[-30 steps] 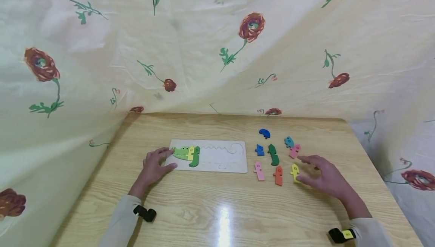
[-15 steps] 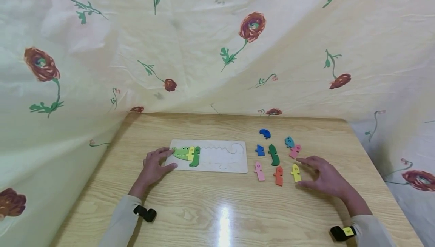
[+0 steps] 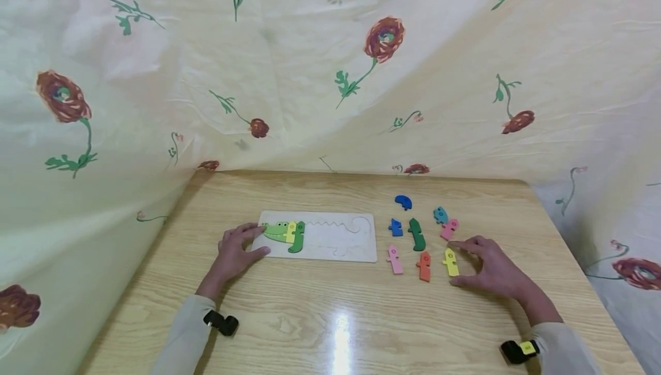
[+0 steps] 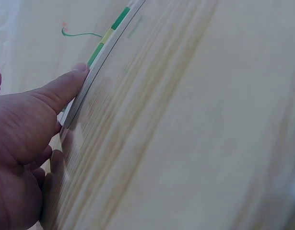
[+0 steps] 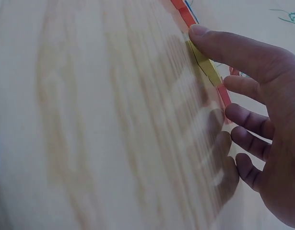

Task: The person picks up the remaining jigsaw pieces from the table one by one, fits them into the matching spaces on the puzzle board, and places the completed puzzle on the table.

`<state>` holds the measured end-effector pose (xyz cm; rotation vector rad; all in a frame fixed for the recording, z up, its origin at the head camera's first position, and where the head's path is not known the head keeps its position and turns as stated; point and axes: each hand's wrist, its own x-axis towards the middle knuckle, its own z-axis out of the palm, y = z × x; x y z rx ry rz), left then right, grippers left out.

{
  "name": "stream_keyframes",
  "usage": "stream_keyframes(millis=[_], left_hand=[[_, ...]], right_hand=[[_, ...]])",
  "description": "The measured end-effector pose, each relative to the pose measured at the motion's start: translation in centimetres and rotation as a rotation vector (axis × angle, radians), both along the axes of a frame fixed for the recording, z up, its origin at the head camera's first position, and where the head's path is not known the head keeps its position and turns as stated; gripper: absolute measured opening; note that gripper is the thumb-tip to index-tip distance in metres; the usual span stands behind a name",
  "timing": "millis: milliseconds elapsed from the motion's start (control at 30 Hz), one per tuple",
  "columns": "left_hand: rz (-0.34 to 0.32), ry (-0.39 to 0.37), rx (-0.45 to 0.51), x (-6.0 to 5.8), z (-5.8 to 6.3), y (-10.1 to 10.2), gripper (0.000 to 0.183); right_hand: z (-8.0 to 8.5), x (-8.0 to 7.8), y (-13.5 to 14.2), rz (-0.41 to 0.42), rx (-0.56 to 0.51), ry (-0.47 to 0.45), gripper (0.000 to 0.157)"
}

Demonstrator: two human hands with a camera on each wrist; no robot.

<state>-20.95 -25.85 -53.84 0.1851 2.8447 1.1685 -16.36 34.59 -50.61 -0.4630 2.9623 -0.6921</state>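
In the head view, a pale puzzle board lies on the table. Its left part holds the green crocodile head, a yellow piece and a green leg piece. My left hand rests at the board's left end; in the left wrist view its straight thumb lies along the edge. Over on the right, a loose yellow puzzle piece lies between the spread thumb and index finger of my right hand, the tips just past its two ends. The other right fingers are bent above the table.
Further loose pieces lie right of the board: dark blue, small blue, dark green, teal, two pink, one upper and one lower, and orange-red. A flowered cloth hangs behind the table.
My right hand has shifted slightly left, and its thumb has come off the yellow piece to that piece's near end. The left hand and the board stay where they were.
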Motion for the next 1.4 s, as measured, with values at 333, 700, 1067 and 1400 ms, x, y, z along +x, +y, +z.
stream_keyframes(millis=[333, 700, 1067, 1400], left_hand=[[-0.004, 0.013, 0.004, -0.1, 0.1, 0.0, 0.066], [-0.009, 0.012, 0.016, 0.0, -0.1, -0.1, 0.066], [-0.012, 0.022, 0.013, 0.1, -0.1, -0.1, 0.065], [-0.007, 0.021, 0.015, 0.1, -0.1, -0.2, 0.066]], right_hand=[[0.0, -0.1, -0.2, 0.006, -0.004, 0.011, 0.081], [0.0, 0.0, -0.2, 0.023, -0.002, 0.022, 0.076], [0.2, 0.1, -0.3, -0.014, -0.014, 0.012, 0.075], [1.3, 0.0, -1.3, -0.041, -0.022, 0.071, 0.078]])
